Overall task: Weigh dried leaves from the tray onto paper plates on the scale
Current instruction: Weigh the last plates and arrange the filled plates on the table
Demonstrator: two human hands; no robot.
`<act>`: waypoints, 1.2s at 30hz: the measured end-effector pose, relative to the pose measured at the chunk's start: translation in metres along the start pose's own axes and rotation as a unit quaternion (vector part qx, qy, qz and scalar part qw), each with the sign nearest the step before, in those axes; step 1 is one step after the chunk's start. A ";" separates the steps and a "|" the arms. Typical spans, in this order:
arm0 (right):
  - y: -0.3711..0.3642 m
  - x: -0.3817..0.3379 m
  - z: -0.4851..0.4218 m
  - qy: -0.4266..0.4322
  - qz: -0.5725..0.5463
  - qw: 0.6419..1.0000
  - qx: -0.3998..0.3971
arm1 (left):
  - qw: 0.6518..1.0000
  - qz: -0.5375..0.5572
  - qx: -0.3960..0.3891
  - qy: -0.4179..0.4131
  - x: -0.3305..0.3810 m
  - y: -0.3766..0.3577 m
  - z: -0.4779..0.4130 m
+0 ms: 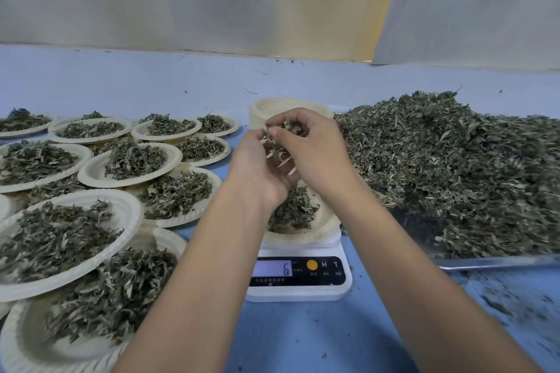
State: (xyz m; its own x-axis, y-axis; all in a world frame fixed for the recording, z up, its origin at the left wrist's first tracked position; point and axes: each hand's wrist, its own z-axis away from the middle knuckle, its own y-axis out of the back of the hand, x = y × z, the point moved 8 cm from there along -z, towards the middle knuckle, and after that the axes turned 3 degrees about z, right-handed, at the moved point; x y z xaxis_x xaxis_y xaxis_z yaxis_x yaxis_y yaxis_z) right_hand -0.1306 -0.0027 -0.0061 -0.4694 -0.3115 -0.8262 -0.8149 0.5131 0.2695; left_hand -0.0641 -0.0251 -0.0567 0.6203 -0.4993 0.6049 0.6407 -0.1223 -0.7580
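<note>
— Entry one: the hands?
— My left hand (260,169) and right hand (312,151) are pressed close together. Both sets of fingers (298,119) curl inward round one small clump of dried leaves (283,133), pinched between them. Neither hand lies flat.

— Entry two: what sits around them?
— Directly beneath my fingers is a paper plate (325,228) on the scale (298,289), carrying a low heap. The display (274,268) shows what I read as a 6. Right of my fingers is the tray (497,262), piled high. Just beyond my fingertips is a stack of empty plates (266,109). Left of them are the filled plates (91,221), overlapping.

— Entry three: handling?
— I judge the leaf near weightless, dry, brittle and loose. Squeezed hard it would crumble, and held slackly it would shed flakes. I would take it as a light pinch off the top of the heap, fingertips closing from both sides. I would then let it go in small amounts over the plate's middle.
</note>
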 end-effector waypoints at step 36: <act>-0.010 0.010 -0.002 -0.019 -0.021 0.999 -0.018 | 0.995 0.102 0.019 0.008 0.001 0.008 -0.007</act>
State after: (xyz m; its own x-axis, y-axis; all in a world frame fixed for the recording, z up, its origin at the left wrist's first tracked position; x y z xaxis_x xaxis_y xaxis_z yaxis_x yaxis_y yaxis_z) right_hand -0.1278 -0.0119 -0.0159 -0.4215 -0.3019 -0.8551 -0.8457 0.4713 0.2505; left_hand -0.0615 -0.0328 -0.0643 0.7326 -0.5238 0.4348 0.5190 0.0165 -0.8546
